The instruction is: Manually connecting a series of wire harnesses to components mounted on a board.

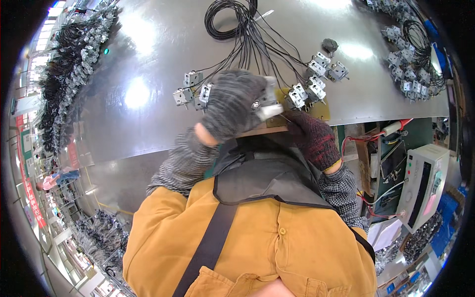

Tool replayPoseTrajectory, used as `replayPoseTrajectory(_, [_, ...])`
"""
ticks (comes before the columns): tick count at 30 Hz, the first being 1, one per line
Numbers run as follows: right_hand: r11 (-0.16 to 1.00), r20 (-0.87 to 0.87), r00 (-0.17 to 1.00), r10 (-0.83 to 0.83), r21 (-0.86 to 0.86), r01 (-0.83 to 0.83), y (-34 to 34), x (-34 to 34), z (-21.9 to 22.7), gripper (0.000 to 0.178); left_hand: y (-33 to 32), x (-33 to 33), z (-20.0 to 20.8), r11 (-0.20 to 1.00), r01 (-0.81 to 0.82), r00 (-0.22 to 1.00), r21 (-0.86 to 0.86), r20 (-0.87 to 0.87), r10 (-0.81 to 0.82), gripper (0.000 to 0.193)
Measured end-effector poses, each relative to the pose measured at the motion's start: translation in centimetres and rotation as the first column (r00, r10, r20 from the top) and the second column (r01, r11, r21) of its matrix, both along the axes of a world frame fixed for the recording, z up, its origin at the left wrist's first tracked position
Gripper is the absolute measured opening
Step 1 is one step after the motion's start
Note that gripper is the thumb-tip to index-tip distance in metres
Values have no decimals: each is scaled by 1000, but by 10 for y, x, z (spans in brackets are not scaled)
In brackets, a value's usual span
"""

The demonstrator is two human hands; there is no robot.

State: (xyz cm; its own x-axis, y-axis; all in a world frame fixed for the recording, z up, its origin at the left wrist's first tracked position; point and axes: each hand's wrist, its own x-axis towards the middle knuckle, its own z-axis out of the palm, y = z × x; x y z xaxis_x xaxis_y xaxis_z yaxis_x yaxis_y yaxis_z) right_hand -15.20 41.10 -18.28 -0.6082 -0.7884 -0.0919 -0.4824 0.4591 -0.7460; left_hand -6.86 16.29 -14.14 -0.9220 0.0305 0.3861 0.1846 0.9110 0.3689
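The left glove (232,105) is grey-striped, the right glove (316,141) red-flecked black.

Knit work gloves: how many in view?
2: grey striped knit glove on the left hand; dark red-and-black knit glove on the right hand. Others may be hidden.

The gloved left hand (233,103) is gripping, its back turned up; the gloved right hand (314,140) is pointing forward and inward.
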Motion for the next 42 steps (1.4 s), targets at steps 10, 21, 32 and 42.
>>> replayPoseTrajectory(10, [987,-123,982,-140,-97,129,17,-38,-3,24,6,-31,-37,985,48,951,164,294,-95,43])
replayPoseTrajectory(21, [988,8,995,-101,-117,102,10,-19,15,24,36,-28,-32,984,77,923,-161,384,-9,55])
replayPoseTrajectory(32, [998,-334,941,52,57,-35,-1,-17,43,19,48,-31,-47,993,-55,919,-104,384,91,65])
replayPoseTrajectory(42, [1000,-287,958,4,-3,-5,0,-17,36,20,49,-37,-49,990,-14,923,-143,379,67,62])
